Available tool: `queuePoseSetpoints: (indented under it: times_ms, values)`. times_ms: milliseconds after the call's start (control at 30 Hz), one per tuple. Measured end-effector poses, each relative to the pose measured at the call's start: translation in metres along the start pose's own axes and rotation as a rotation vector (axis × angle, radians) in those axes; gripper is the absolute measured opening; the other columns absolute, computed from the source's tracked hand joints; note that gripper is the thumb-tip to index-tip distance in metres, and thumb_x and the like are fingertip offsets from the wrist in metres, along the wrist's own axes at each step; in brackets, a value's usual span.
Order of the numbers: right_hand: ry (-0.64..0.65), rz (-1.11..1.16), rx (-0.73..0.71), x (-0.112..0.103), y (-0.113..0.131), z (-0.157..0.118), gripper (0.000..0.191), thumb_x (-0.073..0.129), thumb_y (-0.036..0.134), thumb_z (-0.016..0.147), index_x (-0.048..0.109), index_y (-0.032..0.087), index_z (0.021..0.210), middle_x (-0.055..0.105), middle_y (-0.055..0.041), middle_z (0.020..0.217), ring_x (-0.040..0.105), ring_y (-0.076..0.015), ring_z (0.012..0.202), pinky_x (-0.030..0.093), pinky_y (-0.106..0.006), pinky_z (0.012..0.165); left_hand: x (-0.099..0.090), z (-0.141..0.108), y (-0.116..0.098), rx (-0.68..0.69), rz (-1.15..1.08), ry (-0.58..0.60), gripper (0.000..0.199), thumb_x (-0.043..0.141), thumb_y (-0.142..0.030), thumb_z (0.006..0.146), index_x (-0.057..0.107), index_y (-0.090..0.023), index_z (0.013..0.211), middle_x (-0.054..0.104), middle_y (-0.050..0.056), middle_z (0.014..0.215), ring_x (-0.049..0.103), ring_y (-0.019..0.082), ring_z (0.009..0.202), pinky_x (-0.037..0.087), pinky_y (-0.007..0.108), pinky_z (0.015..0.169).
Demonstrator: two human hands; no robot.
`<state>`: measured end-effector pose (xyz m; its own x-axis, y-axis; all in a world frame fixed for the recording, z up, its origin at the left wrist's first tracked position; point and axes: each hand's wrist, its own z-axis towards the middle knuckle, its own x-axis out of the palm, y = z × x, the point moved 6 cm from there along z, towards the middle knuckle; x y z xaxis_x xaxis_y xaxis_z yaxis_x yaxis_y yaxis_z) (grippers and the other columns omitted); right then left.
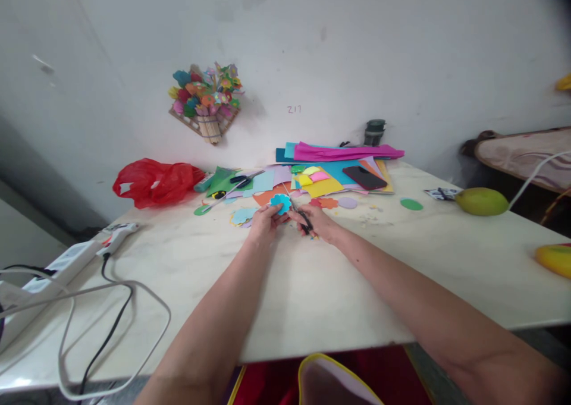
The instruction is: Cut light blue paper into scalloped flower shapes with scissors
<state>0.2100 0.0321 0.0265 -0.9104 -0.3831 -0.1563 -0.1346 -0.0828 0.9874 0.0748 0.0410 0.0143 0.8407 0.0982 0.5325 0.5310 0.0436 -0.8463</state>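
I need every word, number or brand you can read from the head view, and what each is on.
"217", handwritten on the wall; its first character might be a "Z".
Packet beside the green fruit: markings too small and blurred to read.
Blue paper flower and scissors: nothing readable.
No brand can be read.

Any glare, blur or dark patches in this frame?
Head view: a small bright glare spot at lower left on the pale, grey-streaked table; the top-right corner darkened; fine detail soft around the bright-blue scalloped paper cutout in the bare left hand, its outline readable.
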Motion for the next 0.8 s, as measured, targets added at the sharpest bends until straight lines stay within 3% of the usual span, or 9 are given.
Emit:
queuePoseSetpoints:
  times_ms: [433,800]
  values:
    - [-0.032,0.073,0.023,0.003,0.008,-0.005,0.028,0.071,0.035,0.074,0.049,0.017,0.070,0.050,0.0064,0.045,0.045,-0.0052,0.034,0.028,-0.014,0.028,-0.002,0.003,0.004,0.015,-0.017,0.008,0.011,0.070,-0.011,0.063,0.063,-0.012,0.071,0.070,0.007,0.074,0.068,0.017,0.069,0.055,0.028,0.068]
    - [-0.045,0.079,0.014,0.004,0.010,-0.005,0.031,0.071,0.034,0.073,0.047,0.017,0.065,0.050,0.0056,0.045,0.044,-0.0055,0.035,0.028,-0.015,0.028,-0.001,0.001,0.003,0.003,-0.013,-0.019,0.008,0.067,-0.009,0.066,0.062,-0.011,0.071,0.070,0.008,0.073,0.068,0.017,0.069,0.054,0.027,0.068]
